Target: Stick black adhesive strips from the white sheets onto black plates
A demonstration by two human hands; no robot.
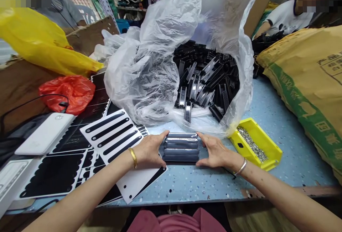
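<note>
A row of several grey oblong plastic pieces point(181, 147) lies side by side on the blue speckled table point(267, 185) near its front edge. My left hand point(148, 152) presses against the row's left ends, fingers curled around them. My right hand point(217, 152) presses against the right ends in the same way. Both wrists wear bangles. Just behind the row, a big clear plastic bag point(149, 72) lies open with a heap of black plastic parts point(205, 79) inside.
White sticker sheets with black strips point(112, 134) lie left of my hands, with a white power bank point(45, 132) and a red bag point(69, 91) beyond. A yellow tray of small metal parts point(255, 143) sits to the right. A yellow sack point(307, 82) fills the right side. Other people sit behind.
</note>
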